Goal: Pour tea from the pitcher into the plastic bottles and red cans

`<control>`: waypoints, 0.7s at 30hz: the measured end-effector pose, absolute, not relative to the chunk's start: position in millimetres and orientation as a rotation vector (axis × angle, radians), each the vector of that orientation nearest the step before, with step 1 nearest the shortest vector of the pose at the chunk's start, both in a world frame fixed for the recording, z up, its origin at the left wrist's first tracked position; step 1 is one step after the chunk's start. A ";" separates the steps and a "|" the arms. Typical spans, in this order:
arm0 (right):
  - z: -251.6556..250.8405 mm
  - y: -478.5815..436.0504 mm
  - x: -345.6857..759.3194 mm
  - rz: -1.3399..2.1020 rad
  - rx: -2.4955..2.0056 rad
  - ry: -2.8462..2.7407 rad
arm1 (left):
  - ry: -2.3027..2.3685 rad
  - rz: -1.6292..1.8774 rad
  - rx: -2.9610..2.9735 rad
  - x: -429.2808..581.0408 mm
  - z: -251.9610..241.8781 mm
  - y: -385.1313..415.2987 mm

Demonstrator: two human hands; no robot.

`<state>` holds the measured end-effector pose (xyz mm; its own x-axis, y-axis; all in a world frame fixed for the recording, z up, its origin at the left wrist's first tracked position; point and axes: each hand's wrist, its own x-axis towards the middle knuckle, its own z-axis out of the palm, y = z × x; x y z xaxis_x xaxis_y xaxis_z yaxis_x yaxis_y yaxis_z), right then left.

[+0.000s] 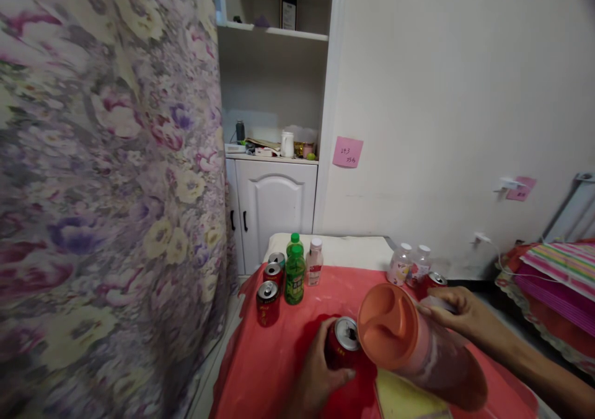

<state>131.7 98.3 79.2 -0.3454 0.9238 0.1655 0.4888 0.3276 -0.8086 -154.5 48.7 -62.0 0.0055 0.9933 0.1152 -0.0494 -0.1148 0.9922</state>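
Observation:
My left hand (pixel 320 369) is wrapped around a red drink can (pixel 341 352) with an opened top, which stands upright on the red table cover (pixel 260 369). My right hand (pixel 449 307) grips the handle of a clear pitcher (pixel 446 369) with an orange lid (pixel 388 326). Tilted to the left, the pitcher has its lid end beside the can top, and brownish liquid shows inside it. No stream between pitcher and can can be made out. Partly hidden below the pitcher lies a flat yellow item (pixel 404 397), perhaps a cloth.
Three cans, among them a red one (pixel 268 307), stand at the left table edge beside two green bottles (pixel 294 279) and a pinkish bottle (pixel 315 263). At right are two clear bottles (pixel 400 264) and another red can (pixel 432 281). A floral curtain (pixel 111 189) hangs left.

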 end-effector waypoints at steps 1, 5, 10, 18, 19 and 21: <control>79.6 98.1 131.6 0.880 -1.237 -1.967 | 1.112 1.300 1.261 -154.4 -62.2 49.1; 81.7 97.0 130.8 0.875 -1.255 -1.973 | 1.119 1.268 1.286 -154.3 -63.3 50.0; 85.6 95.6 128.9 0.864 -1.278 -2.023 | 1.140 1.234 1.310 -155.7 -63.5 49.7; 87.6 96.0 130.9 0.913 -1.280 -2.030 | 1.136 1.229 1.282 -155.2 -59.1 48.5; 87.4 96.2 131.3 0.908 -1.279 -2.034 | 1.125 1.229 1.281 -155.1 -59.3 48.7; 87.1 96.4 131.7 0.892 -1.273 -2.041 | 1.104 1.234 1.282 -155.2 -60.4 49.2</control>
